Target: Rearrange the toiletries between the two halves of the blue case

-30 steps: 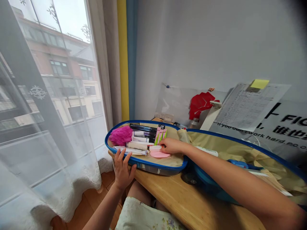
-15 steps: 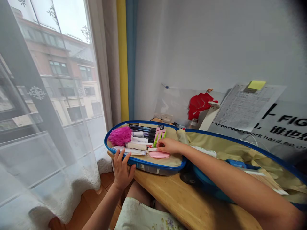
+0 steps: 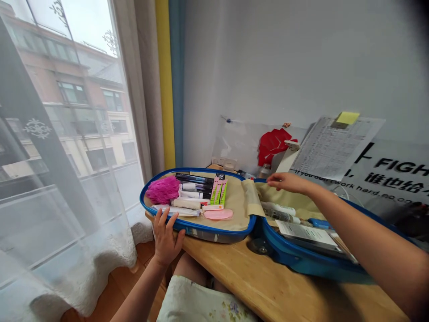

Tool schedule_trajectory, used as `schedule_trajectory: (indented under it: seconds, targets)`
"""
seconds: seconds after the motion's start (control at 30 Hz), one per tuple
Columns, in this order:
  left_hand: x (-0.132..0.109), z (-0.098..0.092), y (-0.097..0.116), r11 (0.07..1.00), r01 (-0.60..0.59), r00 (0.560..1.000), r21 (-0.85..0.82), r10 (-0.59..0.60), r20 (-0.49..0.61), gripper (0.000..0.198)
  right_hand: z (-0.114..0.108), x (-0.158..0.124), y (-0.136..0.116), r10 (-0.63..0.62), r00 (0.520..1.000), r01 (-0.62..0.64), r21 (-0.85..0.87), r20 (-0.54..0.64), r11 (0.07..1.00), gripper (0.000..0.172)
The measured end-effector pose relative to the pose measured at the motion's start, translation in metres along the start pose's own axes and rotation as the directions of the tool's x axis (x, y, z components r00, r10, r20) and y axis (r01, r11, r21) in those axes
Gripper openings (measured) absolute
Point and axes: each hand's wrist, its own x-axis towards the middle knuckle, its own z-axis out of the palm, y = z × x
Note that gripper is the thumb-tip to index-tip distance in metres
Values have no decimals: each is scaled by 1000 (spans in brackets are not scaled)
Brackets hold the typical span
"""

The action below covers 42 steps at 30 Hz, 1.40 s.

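A small blue suitcase [image 3: 201, 237] lies opened out on a wooden table. My left hand [image 3: 166, 235] rests on the near rim of its left half, fingers spread. Inside that half are a magenta bath puff [image 3: 163, 188], several black pens [image 3: 194, 180], white tubes [image 3: 191, 195], upright pink-and-green packs [image 3: 219, 190], a small white box [image 3: 213, 207] and a flat pink oval item [image 3: 218, 214]. Over the far side of the right half hovers my right hand [image 3: 290, 182], with loosely stretched fingers and nothing seen in them. Below it lie bottles [image 3: 280, 215] and a grey-white packet [image 3: 306, 233].
The wooden table [image 3: 231, 268] runs along the wall. At the left hangs a sheer curtain [image 3: 67, 201] before a window. Behind the suitcase are a clear bottle [image 3: 264, 171], a red paper shape [image 3: 273, 145] and clipped sheets [image 3: 335, 147].
My right hand has left the small white box beside the pink oval item and moved right, over the suitcase's right half. My left hand stays on the rim. The view has shifted slightly.
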Motion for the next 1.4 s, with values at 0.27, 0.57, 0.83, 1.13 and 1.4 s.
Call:
schedule_trajectory:
  seconds: [0.27,0.57,0.83,1.13,1.4]
  targets:
    - [1,0,1,1000,-6,1000,-12,6,1,52,37,-22,60,202,951,-144,-242,235,960,30]
    - [0,0,1,1000,17,1000,-8,-16,7,53,35,-21,55,214,926,-125,-281,312,952,41]
    - [0,0,2,1000,29,1000,-1,-29,7,51,46,-77,55,191,914,-92,-276,358,957,63]
    - [1,0,2,1000,-4,1000,6,4,2,51,28,-95,53,115,976,-64,-259,186,964,63]
    - [0,1,2,1000,8,1000,3,-8,9,48,-44,-54,-7,-46,993,5,-367,-105,930,60]
